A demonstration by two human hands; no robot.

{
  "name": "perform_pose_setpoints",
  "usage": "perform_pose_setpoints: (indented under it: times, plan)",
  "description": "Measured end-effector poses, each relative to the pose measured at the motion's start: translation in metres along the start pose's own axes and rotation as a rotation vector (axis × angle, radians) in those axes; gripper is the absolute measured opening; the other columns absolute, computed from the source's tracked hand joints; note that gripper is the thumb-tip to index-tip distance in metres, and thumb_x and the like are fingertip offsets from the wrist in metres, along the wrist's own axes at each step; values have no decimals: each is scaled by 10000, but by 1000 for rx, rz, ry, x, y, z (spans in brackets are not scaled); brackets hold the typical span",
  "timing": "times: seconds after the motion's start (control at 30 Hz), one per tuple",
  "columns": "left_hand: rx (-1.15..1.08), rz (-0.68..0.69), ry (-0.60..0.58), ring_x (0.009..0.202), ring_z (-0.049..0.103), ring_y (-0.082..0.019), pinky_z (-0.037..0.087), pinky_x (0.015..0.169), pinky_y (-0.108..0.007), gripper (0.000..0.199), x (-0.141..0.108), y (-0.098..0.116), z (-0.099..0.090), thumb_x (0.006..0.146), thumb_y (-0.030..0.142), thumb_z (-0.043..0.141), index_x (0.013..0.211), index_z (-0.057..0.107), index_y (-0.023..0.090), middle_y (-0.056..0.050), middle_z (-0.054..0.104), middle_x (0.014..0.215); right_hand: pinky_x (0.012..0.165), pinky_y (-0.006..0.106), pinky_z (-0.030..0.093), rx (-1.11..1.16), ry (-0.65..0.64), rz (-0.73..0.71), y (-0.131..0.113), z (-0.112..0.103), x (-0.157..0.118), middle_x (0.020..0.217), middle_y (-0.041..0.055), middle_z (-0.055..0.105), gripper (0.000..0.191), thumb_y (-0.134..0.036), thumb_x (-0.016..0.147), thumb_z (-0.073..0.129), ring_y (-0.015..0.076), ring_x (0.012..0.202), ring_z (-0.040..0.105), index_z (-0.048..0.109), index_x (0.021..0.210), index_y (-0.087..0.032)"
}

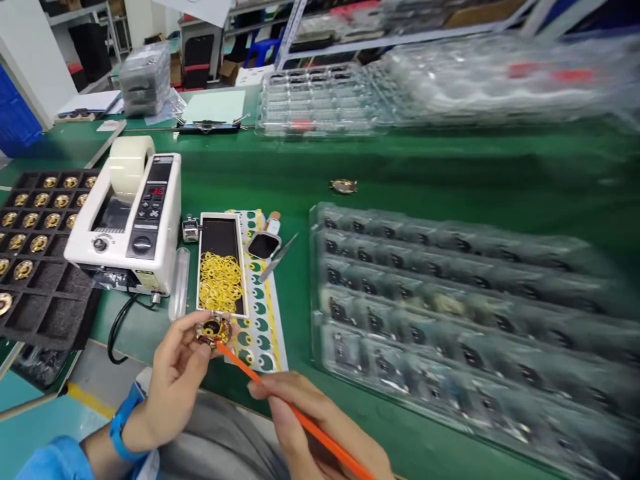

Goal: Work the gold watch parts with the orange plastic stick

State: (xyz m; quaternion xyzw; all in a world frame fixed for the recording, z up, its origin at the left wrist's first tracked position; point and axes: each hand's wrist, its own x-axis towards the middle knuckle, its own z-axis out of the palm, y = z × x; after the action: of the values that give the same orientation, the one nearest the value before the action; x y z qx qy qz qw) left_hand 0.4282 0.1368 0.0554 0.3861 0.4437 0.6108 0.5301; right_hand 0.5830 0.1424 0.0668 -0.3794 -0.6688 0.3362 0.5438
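Note:
Between the thumb and fingers of my left hand point(175, 380) is a round gold watch case point(214, 329) with a dark centre. My right hand point(320, 420) grips a thin orange stick point(245, 369) like a pen, and its tip touches the watch case or lies just over it. Just beyond my left hand stands a white-rimmed tray point(243, 267) with a heap of yellow rings point(220, 283) on its black bottom. A sheet with green and white round cut-outs point(259, 309) lies along the tray's right side. On it rest tweezers point(279, 257) and a square dark-faced object point(264, 245).
A white tape dispenser point(155, 227) stands at left, beside a black foam tray point(65, 280) of gold round parts. To the right is a large clear compartment tray point(430, 300) with small dark parts. Another small metal case point(343, 186) lies behind it. Stacked clear trays point(320, 100) line the back.

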Motion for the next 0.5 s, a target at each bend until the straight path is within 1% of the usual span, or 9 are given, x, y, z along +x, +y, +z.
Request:
perform_pose_setpoints:
  times: [0.13, 0.23, 0.33, 0.43, 0.5]
  plan:
    - [45, 52, -19, 1100, 703, -178, 589, 922, -261, 283, -6, 0, 8, 966, 197, 579, 1226, 640, 291, -44, 723, 1228, 625, 245, 588, -1, 99, 13, 6, 0, -4, 756, 13, 726, 261, -28, 854, 561, 168, 682, 708, 678, 970, -232]
    - [42, 26, -7, 1078, 713, -188, 602, 907, -282, 282, -7, -1, 12, 958, 207, 593, 1223, 640, 289, -49, 727, 1208, 667, 257, 604, 18, 124, 31, 10, -2, -8, 791, 14, 744, 293, -22, 848, 562, 171, 726, 720, 689, 1000, -239]
    - [-28, -39, -24, 1097, 708, -238, 617, 890, -348, 286, -5, 1, 12, 949, 249, 613, 1233, 624, 283, -72, 726, 1216, 703, 282, 615, 109, 72, 5, 15, -3, -10, 861, 30, 757, 340, -24, 866, 542, 183, 796, 731, 695, 1073, -246]
    - [-122, -126, -94, 1097, 710, -268, 604, 919, -409, 278, -2, 7, 11, 945, 247, 620, 1221, 632, 280, -78, 738, 1199, 684, 316, 619, 187, -37, -51, 22, -8, -7, 910, 69, 757, 299, -79, 921, 535, 206, 818, 735, 708, 1105, -239]
    - [-169, -160, -137, 1079, 719, -266, 600, 928, -415, 267, -1, 10, 9, 952, 226, 605, 1209, 646, 288, -69, 744, 1187, 683, 331, 622, 196, -108, -114, 26, -14, -4, 914, 88, 756, 267, -116, 949, 530, 213, 816, 736, 717, 1105, -225]
